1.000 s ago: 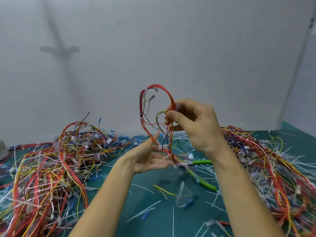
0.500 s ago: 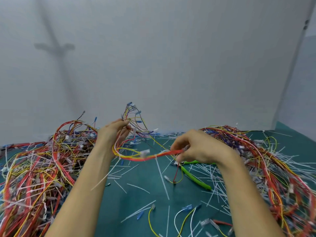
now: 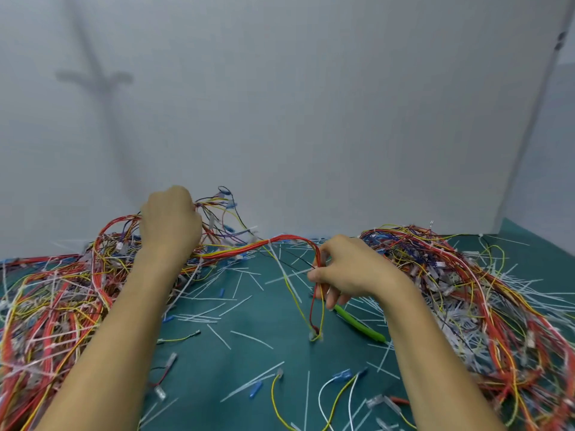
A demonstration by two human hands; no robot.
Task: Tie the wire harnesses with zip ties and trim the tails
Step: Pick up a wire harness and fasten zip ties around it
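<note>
We held one harness (image 3: 249, 248) stretched above the far middle of the counter (image 3: 217, 384), its long axis running side to side from one hand to the other. Our left hand (image 3: 169, 225) gripped its left end with the back of the hand towards us, so the fingers were hidden, though loose wire ends fanned out past them. Our right hand (image 3: 351, 272) pinched the red wires between thumb and forefinger where the bundle bent down towards the counter, the other fingers loosely curled. The green-handled cutter (image 3: 357, 321) lay on the counter just beneath the right hand, towards the near edge, so we judged that hand the nearer for any trimming. Tangled piles (image 3: 46, 306) ran along the left and right edges, with white offcuts (image 3: 202, 317) strewn between. We could read no writing anywhere.
</note>
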